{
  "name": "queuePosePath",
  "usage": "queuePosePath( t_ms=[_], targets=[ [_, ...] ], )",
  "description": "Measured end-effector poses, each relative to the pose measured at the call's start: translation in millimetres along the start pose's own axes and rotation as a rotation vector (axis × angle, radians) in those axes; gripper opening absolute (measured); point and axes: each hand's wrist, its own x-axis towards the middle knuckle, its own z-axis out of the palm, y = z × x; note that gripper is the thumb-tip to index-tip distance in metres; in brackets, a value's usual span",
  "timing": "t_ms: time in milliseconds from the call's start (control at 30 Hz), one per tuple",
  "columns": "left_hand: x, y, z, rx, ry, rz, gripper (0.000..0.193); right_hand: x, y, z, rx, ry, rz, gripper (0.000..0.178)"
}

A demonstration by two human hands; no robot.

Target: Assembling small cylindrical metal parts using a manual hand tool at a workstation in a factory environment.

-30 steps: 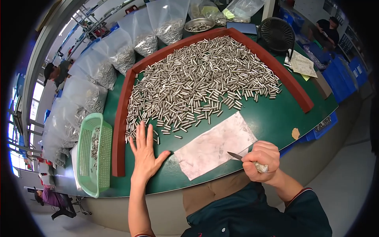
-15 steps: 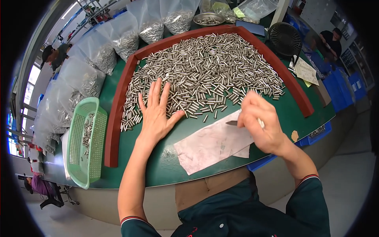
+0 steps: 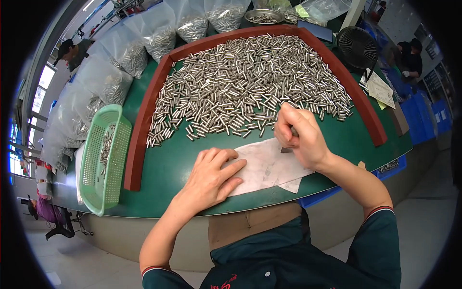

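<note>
Cylinders of bright metal (image 3: 250, 79) lie in a wide, crowded heap across the upper middle of the frame, hemmed on the left, top and right by a red-brown border (image 3: 144, 127) on a green bench (image 3: 161, 176). A pale, smudged cloth (image 3: 264, 166) is spread below the heap, in the lower centre.

The left hand (image 3: 211, 174) rests palm down over the cloth's left end, its fingers apart and slightly bent, with nothing seen in its grasp. The right hand (image 3: 302, 136), right of centre, is curled in a fist around a knife; the handle is hidden, and only a short piece of dark blade (image 3: 286, 150) shows below the fist, over the cloth. Whether the blade touches the cloth cannot be told.

At the left of the frame a light green basket (image 3: 114, 176) holds a few more cylinders, outside the border. Clear plastic bags (image 3: 160, 41) filled with similar pieces line the upper left. Near the top edge sits a round metal dish (image 3: 248, 18); at the upper right stands a black fan (image 3: 357, 47), with papers (image 3: 380, 90) below it.
</note>
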Motion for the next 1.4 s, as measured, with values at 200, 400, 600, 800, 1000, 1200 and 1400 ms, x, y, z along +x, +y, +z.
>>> queuePosePath(
  t_ms=[200,400,600,800,1000,1200,1400],
  targets=[
    [27,-16,8,0.032,0.253,-0.199,0.010,24,-27,5,-0.016,-0.047,-0.212,0.033],
    [55,-22,21,0.004,0.200,-0.227,0.008,36,-1,0,0.271,-0.124,-0.241,0.030],
    [52,-24,25,-0.023,0.281,-0.186,0.010,25,9,-2,0.338,-0.203,0.018,0.045],
    [39,-13,15,-0.295,0.247,-0.312,0.010,19,10,4,0.002,-0.164,0.027,0.037],
    [38,-14,22,-0.627,0.298,-0.415,0.009,16,13,4,0.330,-0.088,-0.017,0.043],
    [33,-16,20,-1.154,0.312,-0.627,0.011,17,15,1,0.374,-0.169,-0.197,0.046],
    [33,-19,21,-1.196,0.297,-0.645,0.011,19,18,-3,0.411,-0.162,-0.148,0.045]
  ],
)
